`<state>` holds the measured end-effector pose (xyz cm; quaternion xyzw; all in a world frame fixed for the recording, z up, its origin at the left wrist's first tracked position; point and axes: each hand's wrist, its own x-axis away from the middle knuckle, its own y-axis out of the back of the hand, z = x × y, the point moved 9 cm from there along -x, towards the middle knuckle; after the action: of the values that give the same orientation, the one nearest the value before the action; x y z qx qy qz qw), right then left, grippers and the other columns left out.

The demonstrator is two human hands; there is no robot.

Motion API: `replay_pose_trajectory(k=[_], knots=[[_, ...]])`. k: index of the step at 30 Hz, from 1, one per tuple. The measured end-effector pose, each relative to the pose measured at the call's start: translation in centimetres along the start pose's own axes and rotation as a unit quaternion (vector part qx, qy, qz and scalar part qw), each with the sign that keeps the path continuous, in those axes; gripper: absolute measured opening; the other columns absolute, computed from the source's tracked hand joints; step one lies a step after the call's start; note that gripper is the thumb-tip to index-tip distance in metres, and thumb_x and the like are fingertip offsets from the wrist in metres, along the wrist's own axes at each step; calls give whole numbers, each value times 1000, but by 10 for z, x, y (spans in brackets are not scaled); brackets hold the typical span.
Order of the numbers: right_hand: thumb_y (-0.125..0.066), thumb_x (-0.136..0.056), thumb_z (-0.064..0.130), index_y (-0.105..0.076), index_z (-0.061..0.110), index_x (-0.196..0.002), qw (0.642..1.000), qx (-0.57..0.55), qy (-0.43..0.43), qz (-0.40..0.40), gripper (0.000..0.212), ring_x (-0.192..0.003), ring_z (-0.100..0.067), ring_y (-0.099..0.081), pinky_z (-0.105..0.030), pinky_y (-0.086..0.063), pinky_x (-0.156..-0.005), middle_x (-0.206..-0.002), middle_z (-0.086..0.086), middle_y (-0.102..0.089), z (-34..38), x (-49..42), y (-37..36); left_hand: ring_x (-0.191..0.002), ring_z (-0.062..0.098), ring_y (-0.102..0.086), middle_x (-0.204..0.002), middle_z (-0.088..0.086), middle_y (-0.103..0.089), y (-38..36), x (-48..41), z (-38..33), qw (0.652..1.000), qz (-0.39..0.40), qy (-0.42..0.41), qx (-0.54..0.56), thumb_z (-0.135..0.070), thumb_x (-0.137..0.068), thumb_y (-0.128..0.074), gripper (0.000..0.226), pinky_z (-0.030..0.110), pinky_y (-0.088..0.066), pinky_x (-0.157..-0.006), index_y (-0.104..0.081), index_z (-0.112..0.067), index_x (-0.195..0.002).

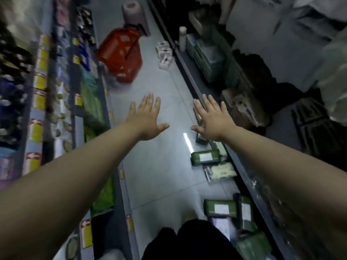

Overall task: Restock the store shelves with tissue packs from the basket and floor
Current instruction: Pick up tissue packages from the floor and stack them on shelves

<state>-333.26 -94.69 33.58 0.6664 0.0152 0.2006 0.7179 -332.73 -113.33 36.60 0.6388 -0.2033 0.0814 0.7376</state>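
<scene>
My left hand (148, 119) and my right hand (212, 119) are both stretched out flat over the aisle floor, fingers spread, holding nothing. A red shopping basket (120, 55) stands tilted on the floor farther down the aisle, near the left shelf. Green tissue packs lie on the floor along the right shelf base: one (205, 157) just below my right hand, a pale pack (221, 170) beside it, and two more (220, 208) near my legs. Small white packs (164, 53) sit on the floor to the right of the basket.
Shelving lines both sides of the narrow aisle. The left shelves (39, 102) carry yellow price tags and green bags. The right shelf (212, 59) holds stacked green packs and dark goods. A large pinkish roll pack (134, 15) stands beyond the basket. My dark-clothed legs (193, 241) show at the bottom.
</scene>
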Motion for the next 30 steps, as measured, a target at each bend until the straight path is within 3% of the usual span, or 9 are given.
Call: replay_pose_trajectory(k=[8,16,22,26,28,30], knots=[[-39,-94,64,12,24,-156,981,-57,-140,119,90,-150,-27,15,-53,3,-118,-162,-11,17,-71,45,-207,-148,25,19,-159,9,27,-171,-82,-116,979,114,-163,-53,-66,-95,-25,90,52,8,-117,22,-16,-152],[-38,-95,63,16,25,-154,931,-138,-265,209,89,-149,-26,17,-52,4,-119,-162,-8,20,-112,110,-432,-148,23,21,-158,8,29,-392,-103,-210,947,218,-230,-59,-65,-96,-27,90,51,9,-118,22,-15,-152],[-44,-93,61,8,20,-156,895,-163,-336,245,92,-151,-29,4,-54,-6,-118,-164,-9,9,-155,153,-618,-148,24,20,-156,7,34,-601,-105,-260,931,312,-187,-20,-69,-93,-30,95,49,6,-120,27,-18,-150],[-54,-92,56,3,15,-156,840,-227,-435,231,95,-148,-35,-7,-51,-14,-117,-162,-15,-2,-183,185,-731,-149,24,17,-157,7,32,-723,-100,-295,921,362,-133,55,-71,-91,-33,101,49,4,-120,27,-15,-150],[-61,-89,52,2,11,-156,801,-277,-493,198,100,-147,-37,-9,-48,-16,-117,-161,-16,-3,-193,195,-777,-150,25,10,-160,10,24,-775,-100,-312,909,386,-88,132,-69,-91,-40,105,48,-1,-121,22,-10,-151],[-71,-83,50,3,9,-156,770,-305,-545,132,112,-147,-36,-9,-44,-14,-118,-161,-15,-2,-204,197,-806,-149,28,-12,-163,15,-3,-815,-105,-331,873,406,-29,268,-65,-86,-52,107,43,-17,-120,5,-6,-155]])
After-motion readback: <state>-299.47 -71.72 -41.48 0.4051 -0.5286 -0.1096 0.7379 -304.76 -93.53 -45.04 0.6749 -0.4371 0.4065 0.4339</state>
